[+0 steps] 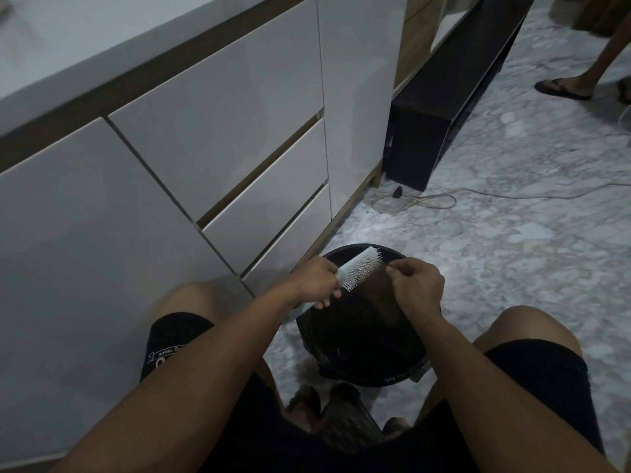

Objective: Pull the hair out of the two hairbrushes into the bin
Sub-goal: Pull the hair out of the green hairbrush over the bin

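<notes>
Head view, left to right: white cabinet (177, 138) with drawer fronts fills the left side, standing on marble-pattern floor (512, 254); person seated, bare knees spread, black shorts (170, 339) on both thighs; left hand (319, 279) wrapped tight around the handle of a white hairbrush (360, 268), bristles facing down-right, brush head angled up and away over the bin; black bin (362, 336) sits on the floor between the knees, directly under both hands; right hand (415, 285) just beside the bristle tips, thumb and forefinger pinched together; can't tell if any hair is in the pinch, too fine and dark to resolve; second hairbrush not identifiable; dark low cabinet (444, 107) beyond; white cable (426, 199) looped on floor; another person's sandalled foot (563, 87) top right.
</notes>
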`<state>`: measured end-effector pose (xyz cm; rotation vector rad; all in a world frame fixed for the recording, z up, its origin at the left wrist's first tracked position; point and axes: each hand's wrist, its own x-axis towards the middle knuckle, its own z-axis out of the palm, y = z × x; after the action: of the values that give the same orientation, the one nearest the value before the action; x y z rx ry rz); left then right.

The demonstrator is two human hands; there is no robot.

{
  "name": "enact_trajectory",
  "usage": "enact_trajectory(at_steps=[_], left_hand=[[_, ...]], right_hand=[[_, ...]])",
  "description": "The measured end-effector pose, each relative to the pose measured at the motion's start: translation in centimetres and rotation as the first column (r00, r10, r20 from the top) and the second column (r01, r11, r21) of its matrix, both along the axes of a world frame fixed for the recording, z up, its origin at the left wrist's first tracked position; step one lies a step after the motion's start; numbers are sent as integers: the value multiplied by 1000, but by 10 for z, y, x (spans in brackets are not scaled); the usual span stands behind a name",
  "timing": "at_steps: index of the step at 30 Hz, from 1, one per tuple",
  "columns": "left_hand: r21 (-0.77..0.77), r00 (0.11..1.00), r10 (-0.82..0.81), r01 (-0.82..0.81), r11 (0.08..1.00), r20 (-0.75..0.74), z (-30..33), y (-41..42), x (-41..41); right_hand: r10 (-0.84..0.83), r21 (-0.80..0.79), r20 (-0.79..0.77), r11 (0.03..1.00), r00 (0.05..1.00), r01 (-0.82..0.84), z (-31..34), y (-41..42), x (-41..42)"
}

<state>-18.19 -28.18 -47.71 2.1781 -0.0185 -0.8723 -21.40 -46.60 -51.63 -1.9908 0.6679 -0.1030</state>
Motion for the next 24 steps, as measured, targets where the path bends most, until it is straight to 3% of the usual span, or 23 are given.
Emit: enact_trajectory(at_steps=[4, 9, 13, 21, 24], left_hand=[[10, 1000, -18, 18, 1000, 6, 1, -4, 1], [15, 999, -36, 36, 999, 20, 3, -6, 3], [30, 997, -69, 68, 997, 40, 6, -8, 4], [31, 994, -103, 101, 994, 44, 9, -3, 4], [59, 992, -105, 101, 993, 65, 9, -5, 5]], right_hand=[[28, 16, 10, 999, 1000, -28, 1, 2, -3], [158, 370, 60, 914, 986, -169, 6, 11, -1], [274, 334, 19, 905, 962, -264, -2, 12, -1], [262, 415, -56, 884, 963, -216, -12, 4, 6], [306, 315, -12, 905, 952, -286, -8, 9, 4]])
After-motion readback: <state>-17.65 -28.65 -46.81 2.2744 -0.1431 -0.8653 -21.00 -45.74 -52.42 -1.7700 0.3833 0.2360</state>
